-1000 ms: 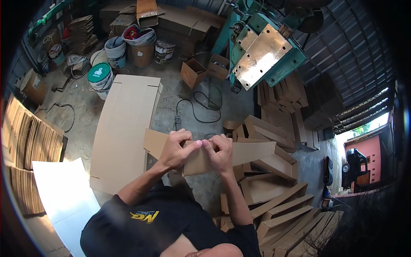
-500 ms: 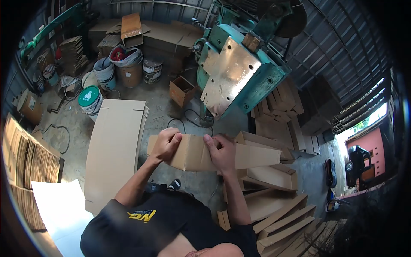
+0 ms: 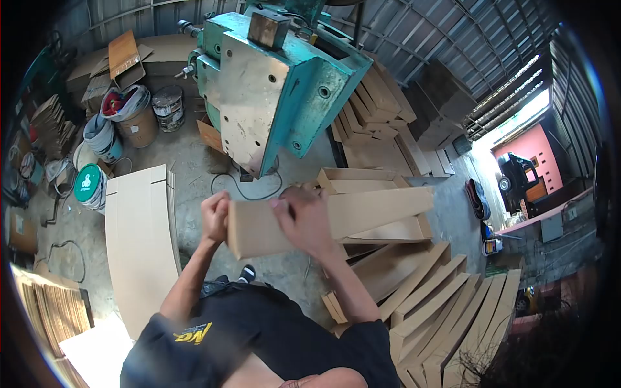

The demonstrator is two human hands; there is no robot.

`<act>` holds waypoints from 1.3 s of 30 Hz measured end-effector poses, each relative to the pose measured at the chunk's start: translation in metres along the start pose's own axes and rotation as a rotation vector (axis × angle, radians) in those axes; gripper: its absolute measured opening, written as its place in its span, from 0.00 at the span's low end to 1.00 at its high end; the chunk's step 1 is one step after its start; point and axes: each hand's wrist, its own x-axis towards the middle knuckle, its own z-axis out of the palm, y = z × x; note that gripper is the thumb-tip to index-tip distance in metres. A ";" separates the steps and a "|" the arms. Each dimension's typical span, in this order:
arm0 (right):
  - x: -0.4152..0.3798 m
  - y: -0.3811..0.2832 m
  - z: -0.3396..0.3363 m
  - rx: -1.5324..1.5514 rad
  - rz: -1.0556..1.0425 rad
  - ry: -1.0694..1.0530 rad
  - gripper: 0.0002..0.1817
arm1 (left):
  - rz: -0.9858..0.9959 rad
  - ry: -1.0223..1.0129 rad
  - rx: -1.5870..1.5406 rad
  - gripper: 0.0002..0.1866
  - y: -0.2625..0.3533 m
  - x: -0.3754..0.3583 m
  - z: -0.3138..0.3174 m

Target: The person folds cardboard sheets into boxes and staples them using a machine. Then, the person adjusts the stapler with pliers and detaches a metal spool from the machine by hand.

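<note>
A long, narrow piece of folded cardboard (image 3: pixel 375 210) stretches from in front of my chest toward the right. My left hand (image 3: pixel 216 217) is closed at its left end, with the fingers curled at the edge. Over the upper side of the same cardboard, my right hand (image 3: pixel 304 220) grips it a little further right, thumb on the near face. A stack of flat cardboard sheets (image 3: pixel 139 226) lies to the left of my left hand. Open cardboard trays (image 3: pixel 414 227) are under and beyond the right end of the held piece.
A green machine (image 3: pixel 259 90) with a metal plate stands ahead. Buckets (image 3: pixel 132 119) are at the back left. Many folded cardboard trays (image 3: pixel 446 310) lean in a row at the lower right. Bundled cardboard (image 3: pixel 55 310) stands at the lower left.
The view has turned to the right. The held cardboard's left end now shows a folded corner at my left hand, and my hands are further apart, my right hand lying more across the piece.
</note>
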 end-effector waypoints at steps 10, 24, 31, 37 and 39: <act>0.036 0.046 0.019 -0.087 0.129 0.000 0.20 | -0.062 -0.020 -0.152 0.15 -0.045 0.002 0.034; 0.077 0.063 0.047 0.001 0.024 -0.002 0.15 | -0.203 0.097 -0.257 0.23 -0.044 0.037 0.012; 0.082 0.069 0.052 -0.093 -0.063 0.089 0.12 | -0.267 0.049 -0.268 0.26 -0.059 0.051 0.014; 0.080 0.068 0.051 -0.194 -0.117 0.149 0.11 | -0.235 0.117 -0.332 0.26 -0.051 0.052 0.026; 0.079 0.068 0.053 -0.157 -0.094 0.136 0.11 | -0.230 0.135 -0.331 0.26 -0.046 0.050 0.025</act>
